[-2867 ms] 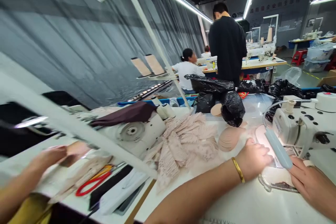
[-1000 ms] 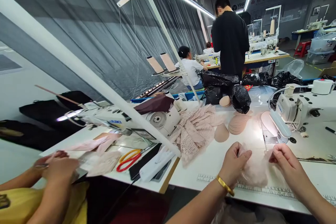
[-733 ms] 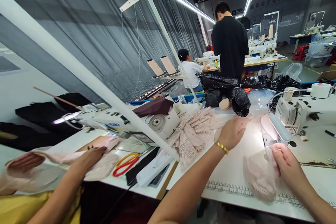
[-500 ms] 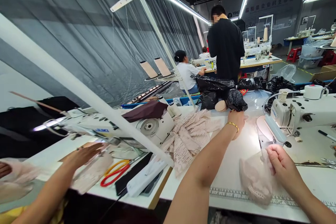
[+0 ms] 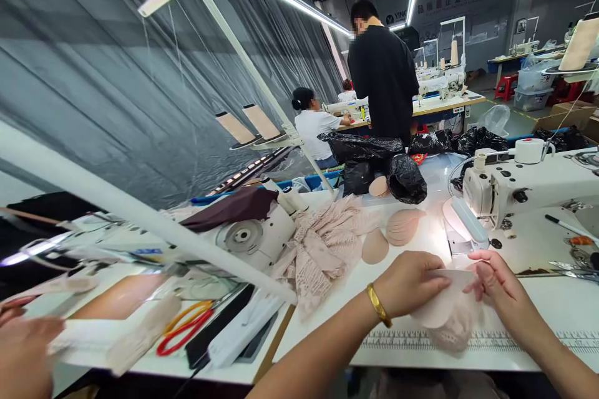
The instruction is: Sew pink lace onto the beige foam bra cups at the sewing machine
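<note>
My left hand (image 5: 412, 287), with a gold bangle on the wrist, pinches a thin beige pad (image 5: 442, 308) by its upper left edge. My right hand (image 5: 498, 290) has its fingers closed at the pad's right edge, where a sheer pale pink lace piece (image 5: 453, 335) hangs below. Exactly what the right fingertips grip is partly hidden. Beyond my left hand, a plain beige pad (image 5: 375, 247) and a ribbed-looking pinkish pad (image 5: 405, 227) lie on the white table. The sewing machine's lit needle area is just past both hands.
A white sewing machine (image 5: 552, 184) stands on the right, with metal scissors (image 5: 573, 269) beside it. Crumpled lace fabric (image 5: 322, 243) lies left of the pads. Black plastic bags (image 5: 407, 177) line the far edge. At left, a co-worker's hand (image 5: 28, 349) is near red-and-orange-handled scissors (image 5: 185, 327).
My left hand has come back from the black bag with a beige pad and met my right hand over the lace. Two pads now show on the table. The view has shifted.
</note>
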